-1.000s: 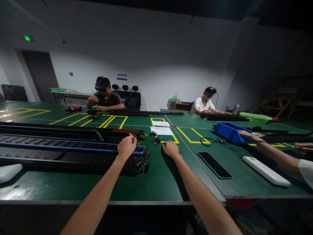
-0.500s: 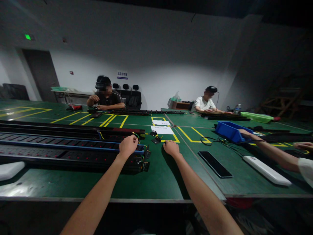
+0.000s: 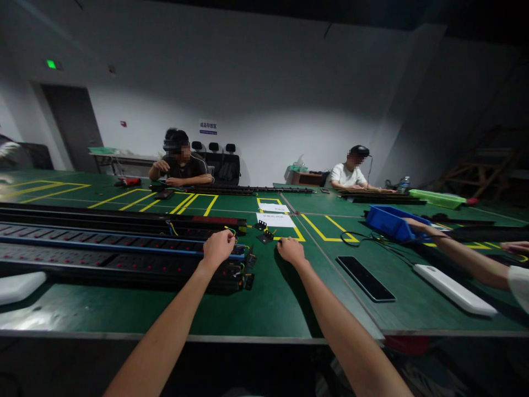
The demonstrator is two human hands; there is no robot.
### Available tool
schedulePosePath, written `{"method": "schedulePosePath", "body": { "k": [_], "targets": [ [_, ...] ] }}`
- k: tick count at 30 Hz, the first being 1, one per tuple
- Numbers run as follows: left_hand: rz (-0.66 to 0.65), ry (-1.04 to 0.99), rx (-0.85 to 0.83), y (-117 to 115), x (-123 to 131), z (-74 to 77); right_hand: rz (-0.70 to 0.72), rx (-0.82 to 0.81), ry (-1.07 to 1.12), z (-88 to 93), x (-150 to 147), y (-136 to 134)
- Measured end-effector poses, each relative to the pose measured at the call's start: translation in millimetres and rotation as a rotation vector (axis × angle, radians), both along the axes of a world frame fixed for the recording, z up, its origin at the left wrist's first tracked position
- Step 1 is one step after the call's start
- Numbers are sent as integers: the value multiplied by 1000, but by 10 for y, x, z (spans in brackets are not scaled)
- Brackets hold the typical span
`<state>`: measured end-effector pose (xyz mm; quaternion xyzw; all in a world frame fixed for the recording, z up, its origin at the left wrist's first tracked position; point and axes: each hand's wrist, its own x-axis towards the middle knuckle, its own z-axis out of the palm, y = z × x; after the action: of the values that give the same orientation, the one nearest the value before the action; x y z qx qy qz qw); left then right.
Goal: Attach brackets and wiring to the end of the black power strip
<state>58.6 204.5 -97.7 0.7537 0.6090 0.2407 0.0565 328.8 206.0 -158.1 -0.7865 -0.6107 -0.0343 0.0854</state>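
Observation:
Several long black power strips lie side by side on the green table, with short wires and dark end pieces at their right ends. Over those ends is my left hand, its fingers pinched together at a yellow-green wire that sticks out by the fingertips. My right hand rests on the table to the right of the strips, fingers curled. Something small and dark shows at its fingertips, too small to name. Black brackets with yellow wires lie just beyond, between the two hands.
To the right are a phone, a white bar-shaped device with a black cable, and a blue bin with a co-worker's hand at it. White paper sheets lie ahead. Two people sit across the table.
My hands stay almost where they were, both still closed. The view has shifted slightly, and part of another person shows at the far left edge.

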Motion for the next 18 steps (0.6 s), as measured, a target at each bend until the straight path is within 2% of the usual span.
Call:
{"method": "schedulePosePath", "body": {
  "k": [8,18],
  "targets": [
    [10,-19,34,-4,-3,-7,1,13,10,-5,10,2],
    [73,-263,80,55,17,-13,-2,4,2,-29,16,24]
  ]
}}
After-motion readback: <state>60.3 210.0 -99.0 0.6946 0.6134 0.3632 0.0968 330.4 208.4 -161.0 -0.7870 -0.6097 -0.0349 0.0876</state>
